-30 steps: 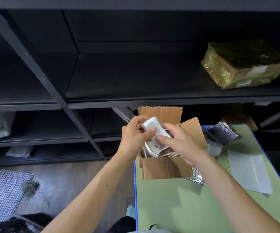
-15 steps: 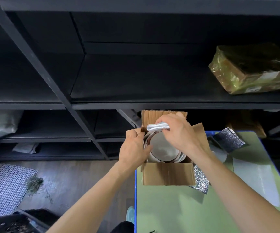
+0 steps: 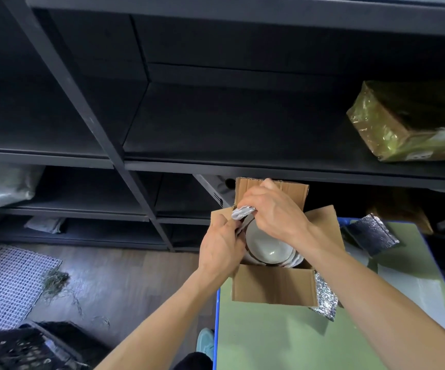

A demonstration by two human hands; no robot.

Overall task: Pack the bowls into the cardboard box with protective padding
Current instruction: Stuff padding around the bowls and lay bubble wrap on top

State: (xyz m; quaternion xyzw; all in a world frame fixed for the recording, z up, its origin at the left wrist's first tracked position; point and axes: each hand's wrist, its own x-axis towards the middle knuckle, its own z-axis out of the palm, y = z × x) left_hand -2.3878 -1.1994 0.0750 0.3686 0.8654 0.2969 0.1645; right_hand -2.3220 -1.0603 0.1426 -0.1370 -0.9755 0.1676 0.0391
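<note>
Right grip (image 3: pixel 274 217) pinches folded padding (image 3: pixel 242 211) over box (image 3: pixel 272 287) far-left corner, gap beside bowls (image 3: pixel 266 244) directly below. Left grip (image 3: pixel 221 247) at left wall, fingers inside (hold unclear).

Open cardboard box (image 3: pixel 272 285) on the near-left part of a green table (image 3: pixel 282 340), stacked bowls (image 3: pixel 265 245) inside. The right hand (image 3: pixel 274 209) pinches a folded white padding piece (image 3: pixel 242 211) at the box's far-left corner; the left hand (image 3: pixel 220 249) curls over the left wall beside the bowls, its grip hidden. One silver foil pad (image 3: pixel 325 297) pokes out under the box's right side and another (image 3: pixel 373 233) lies farther right, with dark shelving (image 3: pixel 216 124) behind and a wrapped parcel (image 3: pixel 403 129) on it.
</note>
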